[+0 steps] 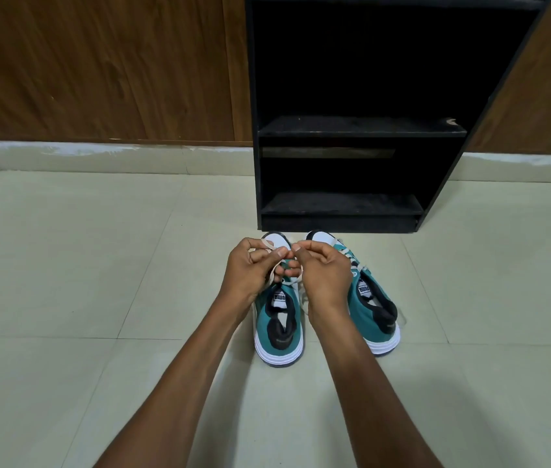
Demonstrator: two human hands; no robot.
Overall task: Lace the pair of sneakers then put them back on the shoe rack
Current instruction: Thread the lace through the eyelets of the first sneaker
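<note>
Pale tiled floor (132, 265), wood-panelled wall (98, 62) behind, black shoe rack (341, 130) standing open against it. Sitting just in front of the rack, toes toward it: two teal-and-white sneakers, left sneaker (279, 325) and right sneaker (373, 309), side by side on the floor. Hovering over the left sneaker, left hand (250, 268) curling closed, pinching a loop of cream lace (276, 268). Right hand (324, 265) closing too, fingertips pinching the same lace near the left thumb. Both forearms reaching in from below.
</note>
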